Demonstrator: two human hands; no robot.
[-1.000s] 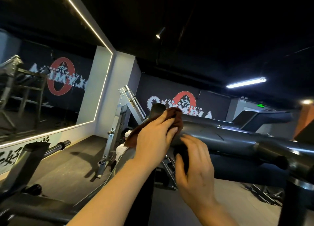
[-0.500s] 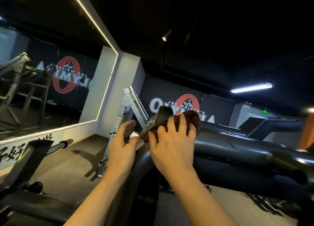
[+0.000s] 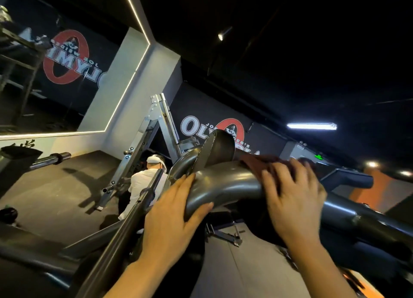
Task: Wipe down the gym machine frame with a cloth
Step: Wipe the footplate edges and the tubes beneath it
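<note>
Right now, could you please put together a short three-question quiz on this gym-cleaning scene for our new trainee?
1. Which hand presses the dark red cloth against the curved grey frame tube?
2. True or false: the left hand is holding a spray bottle.
3. Multiple choice: where is the person in the white top? A) beyond the tube, low down by the silver angled rack; B) standing on the tube; C) beside the ceiling strip light.

Key:
1. The right hand, its fingers spread over the cloth.
2. False: it rests bare on the tube's bend, with no bottle in view.
3. A
</note>
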